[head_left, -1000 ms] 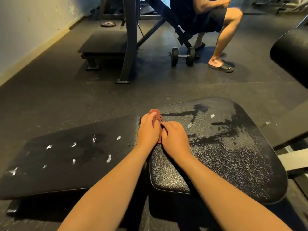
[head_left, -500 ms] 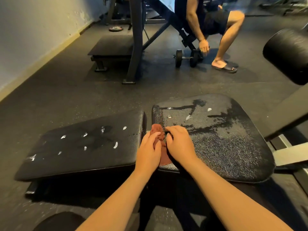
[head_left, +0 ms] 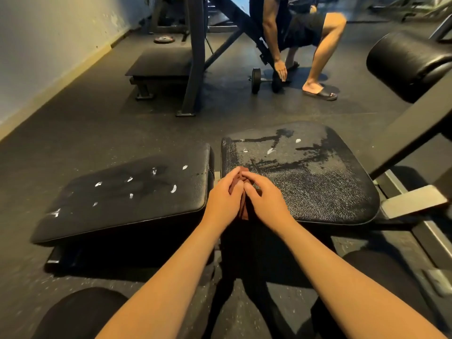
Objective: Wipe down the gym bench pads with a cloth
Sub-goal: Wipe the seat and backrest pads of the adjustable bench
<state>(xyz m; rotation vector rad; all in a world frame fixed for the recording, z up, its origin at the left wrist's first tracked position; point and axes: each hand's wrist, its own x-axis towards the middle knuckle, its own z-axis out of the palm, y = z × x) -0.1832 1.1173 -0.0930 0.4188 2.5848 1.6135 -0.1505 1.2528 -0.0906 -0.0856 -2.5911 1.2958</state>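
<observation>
Reddish-brown cloth (head_left: 242,209); black pebbled right pad (head_left: 318,182); black left pad (head_left: 137,194) flecked white; dark speckled floor (head_left: 97,133).

Reddish-brown cloth (head_left: 243,207) bunched at left edge of right pad (head_left: 318,187), black, wet-streaked; left pad (head_left: 127,192) black, white-flecked.

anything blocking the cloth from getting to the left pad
Nothing visible does. The left hand and right hand grip the cloth at the right pad's inner edge. The left pad lies just across a narrow gap, its top bearing only small white marks.
</observation>
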